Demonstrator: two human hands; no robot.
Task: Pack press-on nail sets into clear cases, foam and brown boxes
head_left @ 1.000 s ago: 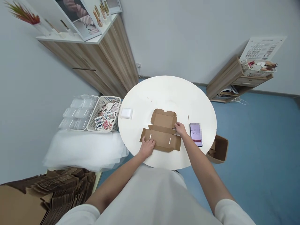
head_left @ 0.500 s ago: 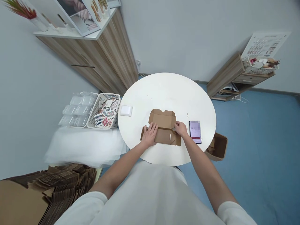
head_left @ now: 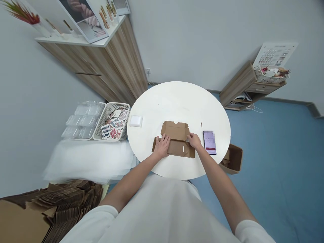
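Observation:
A partly folded brown cardboard box (head_left: pixel 175 131) lies on the white round table (head_left: pixel 141 104), its tabbed lid panel spread away from me. My left hand (head_left: pixel 161 145) rests on the box's left side with fingers stretched out and spread. At the right side, my right hand (head_left: pixel 194 140) pinches the cardboard near the fold between the two panels; the fingertips are partly hidden. A small white slip shows on the nearer panel. To the right of that hand lies a phone (head_left: pixel 209 142) with a lit screen.
A white packet (head_left: pixel 136 120) sits at the table's left edge. Beyond it stand a basket of printed cards (head_left: pixel 95 134), clear plastic cases (head_left: pixel 82 119) and translucent sheets (head_left: pixel 88 160). Flat cardboard (head_left: pixel 73 206) is stacked lower left; an open carton (head_left: pixel 235 158) stands right of the table.
The camera view has shifted slightly, so the surroundings sit a little differently. Both hands stay at nearly the same places on the box.

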